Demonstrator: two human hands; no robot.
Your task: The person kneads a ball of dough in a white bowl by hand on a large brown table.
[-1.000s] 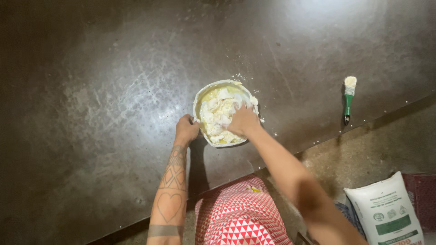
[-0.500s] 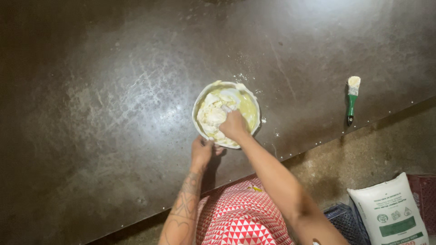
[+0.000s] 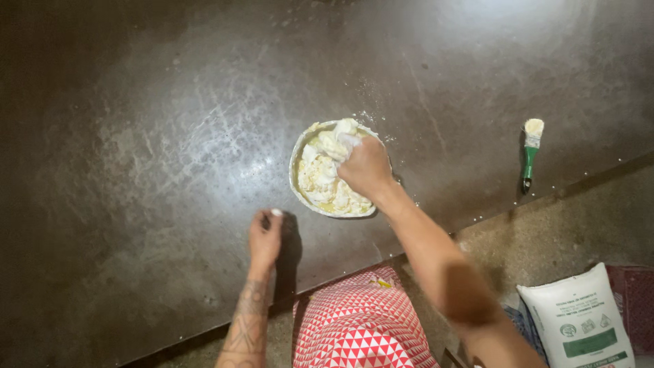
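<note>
Dark, scratched bench (image 3: 150, 136) carries a metal bowl (image 3: 297, 178) near its front edge. Left hand (image 3: 264, 236) has let go of the rim and rests loosely curled on the bench, leaving the bowl unsteadied. Right hand (image 3: 366, 167) clenches pale, lumpy dough (image 3: 320, 178); a brush (image 3: 531, 151) lies apart.

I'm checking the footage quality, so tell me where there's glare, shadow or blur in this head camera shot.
Head view: glare whitens the dark table left of the bowl; corners fall dark; the left hand casts a shadow to its right; the right hand in the dough is slightly motion-blurred; the brush stays sharp.
</note>
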